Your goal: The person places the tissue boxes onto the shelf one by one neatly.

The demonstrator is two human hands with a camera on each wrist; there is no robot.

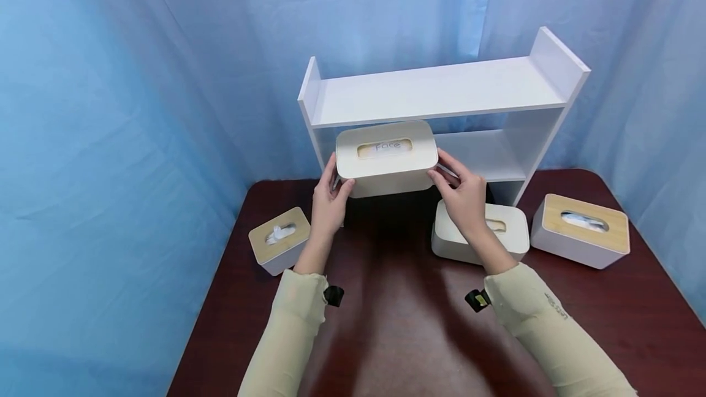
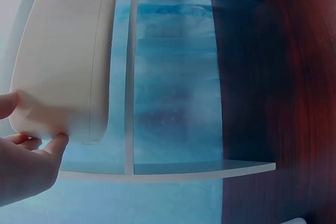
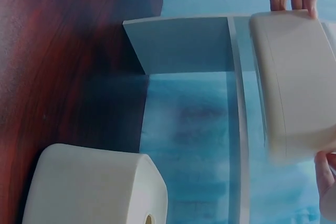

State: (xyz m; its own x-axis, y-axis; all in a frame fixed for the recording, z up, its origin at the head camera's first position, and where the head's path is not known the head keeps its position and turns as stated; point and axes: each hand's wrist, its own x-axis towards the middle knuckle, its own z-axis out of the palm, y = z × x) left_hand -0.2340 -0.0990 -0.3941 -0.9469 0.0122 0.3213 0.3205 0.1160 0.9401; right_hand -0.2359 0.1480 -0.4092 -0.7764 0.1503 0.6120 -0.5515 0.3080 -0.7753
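Note:
A cream tissue box [image 1: 386, 158] with an oval slot in its lid is held in the air in front of the white two-tier shelf [image 1: 441, 90], level with its lower tier. My left hand [image 1: 330, 201] grips the box's left end and my right hand [image 1: 463, 192] grips its right end. The left wrist view shows the box [image 2: 63, 61] from below, with my left hand [image 2: 26, 166] at its near end. In the right wrist view the box [image 3: 294, 82] lies beside the shelf board, with my right hand [image 3: 328, 177] at its edge.
On the dark wooden table [image 1: 397, 323] stand a small square box with a wooden lid [image 1: 278, 239] at the left, a second cream box [image 1: 507, 231] under my right wrist, and a white box with a wooden lid [image 1: 581, 228] at the right. Blue curtains hang behind.

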